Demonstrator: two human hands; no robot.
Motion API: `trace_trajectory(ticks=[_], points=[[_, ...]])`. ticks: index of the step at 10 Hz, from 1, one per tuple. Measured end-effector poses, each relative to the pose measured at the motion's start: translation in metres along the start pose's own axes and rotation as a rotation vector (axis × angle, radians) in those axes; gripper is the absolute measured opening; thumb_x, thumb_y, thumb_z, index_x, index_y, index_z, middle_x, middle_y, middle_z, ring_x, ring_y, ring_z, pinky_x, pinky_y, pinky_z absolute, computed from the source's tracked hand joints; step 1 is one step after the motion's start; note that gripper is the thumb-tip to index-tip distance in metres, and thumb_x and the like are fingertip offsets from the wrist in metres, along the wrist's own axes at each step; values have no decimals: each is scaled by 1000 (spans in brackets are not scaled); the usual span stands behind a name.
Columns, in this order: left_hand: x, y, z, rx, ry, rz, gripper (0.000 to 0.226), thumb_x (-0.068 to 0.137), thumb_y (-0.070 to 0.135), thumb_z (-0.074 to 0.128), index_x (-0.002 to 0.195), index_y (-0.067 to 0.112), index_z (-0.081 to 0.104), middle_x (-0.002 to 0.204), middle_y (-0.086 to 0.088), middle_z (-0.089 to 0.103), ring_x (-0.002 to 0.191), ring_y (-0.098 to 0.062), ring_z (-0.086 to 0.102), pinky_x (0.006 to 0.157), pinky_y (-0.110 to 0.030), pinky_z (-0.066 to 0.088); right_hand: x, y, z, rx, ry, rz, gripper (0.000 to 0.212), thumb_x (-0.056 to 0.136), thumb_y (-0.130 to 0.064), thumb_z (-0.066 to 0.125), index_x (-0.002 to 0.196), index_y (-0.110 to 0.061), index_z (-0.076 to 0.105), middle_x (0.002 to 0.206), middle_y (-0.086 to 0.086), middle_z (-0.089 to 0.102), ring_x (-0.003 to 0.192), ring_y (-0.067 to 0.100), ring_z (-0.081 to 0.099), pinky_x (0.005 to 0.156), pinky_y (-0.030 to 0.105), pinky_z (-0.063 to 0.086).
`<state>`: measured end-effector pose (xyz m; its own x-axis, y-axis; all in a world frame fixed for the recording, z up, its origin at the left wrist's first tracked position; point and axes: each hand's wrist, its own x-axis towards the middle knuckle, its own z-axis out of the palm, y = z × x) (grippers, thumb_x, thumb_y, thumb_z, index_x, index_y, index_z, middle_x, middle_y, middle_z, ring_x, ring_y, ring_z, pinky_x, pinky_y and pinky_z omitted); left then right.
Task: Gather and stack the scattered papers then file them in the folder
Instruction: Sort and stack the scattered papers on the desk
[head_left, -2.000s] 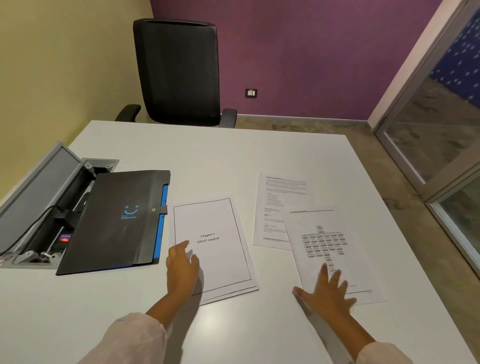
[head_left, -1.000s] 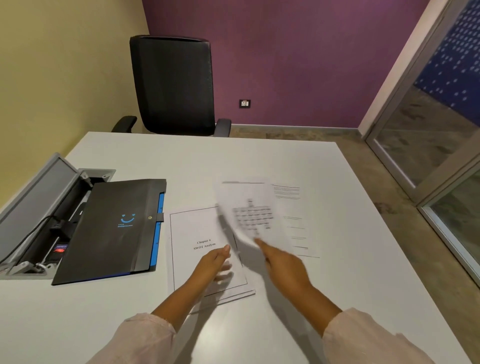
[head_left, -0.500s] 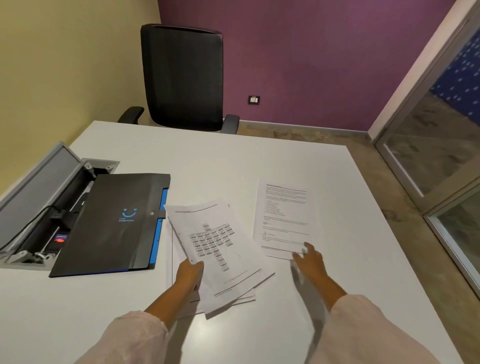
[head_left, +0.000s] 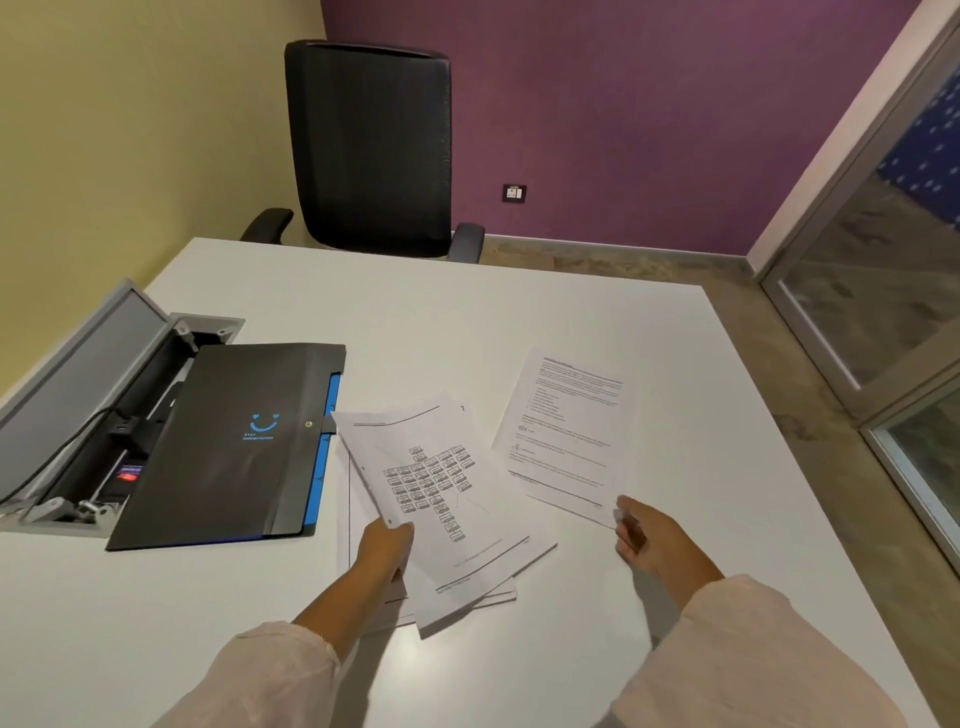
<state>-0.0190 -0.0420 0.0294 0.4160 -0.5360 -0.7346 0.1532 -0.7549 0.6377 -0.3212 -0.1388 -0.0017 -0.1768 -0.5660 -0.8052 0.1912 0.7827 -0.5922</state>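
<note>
The left hand (head_left: 387, 545) is pinching the chart sheet (head_left: 436, 483) atop the pile, beside the folder (head_left: 228, 447). The right hand (head_left: 652, 540), fingers loose, is reaching the text sheet (head_left: 566, 436) on the bench (head_left: 467, 322); best slide its corner up, then lift flat.

A white worktop (head_left: 467, 322) is filling the middle of the room. A black mesh-backed office chair (head_left: 371, 145) is standing at its far edge, armrests tucked close to the rim. A pale yellow wall (head_left: 130, 130) is running along the left, meeting a deep purple wall (head_left: 649, 104) behind the chair. A small white socket plate (head_left: 514, 193) is sitting low on the purple wall. A grey cable box (head_left: 78, 415) is lying open in the worktop's left side, lid tilted up, with black cables inside. A mottled brown-grey floor (head_left: 779, 405) is showing on the right, where a light-framed glass partition (head_left: 872, 291) is reflecting it. Soft, even light is falling across everything.
</note>
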Motion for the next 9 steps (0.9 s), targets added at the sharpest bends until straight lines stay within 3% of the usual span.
trace_trajectory(ticks=[1,2,3,4,5,6,7,8,9], points=[[1,-1,-2,6,0,-12,33,90,16,51,122,6,54,117,-19,63,87,-32,60,76,-35,53,-4,-2,7,-60,-22,70,14,82,-25,65,72,-16,61,67,-4,57,63,11,48,66,28,35],[0,-4,-4,5,-2,-11,32,90,15,51,121,7,54,115,-18,64,86,-31,60,70,-33,53,-3,-3,13,10,-41,84,12,85,-24,64,81,-13,63,78,-5,58,70,10,50,85,27,32],[-2,-6,-5,1,-22,20,28,91,14,51,118,7,53,110,-15,63,94,-34,61,79,-38,53,-2,-3,12,36,103,-59,17,79,-13,70,89,-1,67,65,3,55,57,12,47,59,21,43],[-6,-7,-6,-21,-52,48,22,92,14,53,113,10,52,100,-13,60,91,-33,59,86,-44,51,-5,-3,4,118,197,-104,11,77,-1,69,85,-6,62,66,7,56,57,15,53,46,17,52],[-10,-9,-9,-41,-84,53,18,92,14,53,109,11,52,91,-12,62,82,-29,59,85,-45,51,-1,4,-12,111,175,-69,9,80,2,65,76,1,57,71,11,58,64,19,58,53,25,56],[-5,-11,-10,18,-90,88,34,92,13,51,125,10,48,119,-18,61,106,-36,59,95,-49,48,10,22,-35,-10,38,-156,16,81,-11,64,69,-12,55,86,11,58,84,26,59,91,40,53],[0,-13,-11,58,-99,131,38,92,15,51,129,11,47,126,-18,58,111,-37,57,96,-52,48,43,33,-57,-75,-19,-94,27,82,-29,67,63,-32,48,70,-6,56,82,23,62,79,21,49],[-4,-11,-12,82,-120,142,35,92,14,50,127,10,48,124,-17,59,110,-37,58,95,-50,49,30,27,-63,-24,-53,-61,28,58,-25,78,70,-21,53,76,1,56,98,24,57,100,30,44],[-7,-11,-13,133,-168,150,40,92,12,51,131,8,47,129,-19,56,112,-36,57,98,-50,47,-5,17,-62,-157,-60,-107,15,63,-37,66,70,-25,61,72,-11,62,86,10,55,96,23,42]])
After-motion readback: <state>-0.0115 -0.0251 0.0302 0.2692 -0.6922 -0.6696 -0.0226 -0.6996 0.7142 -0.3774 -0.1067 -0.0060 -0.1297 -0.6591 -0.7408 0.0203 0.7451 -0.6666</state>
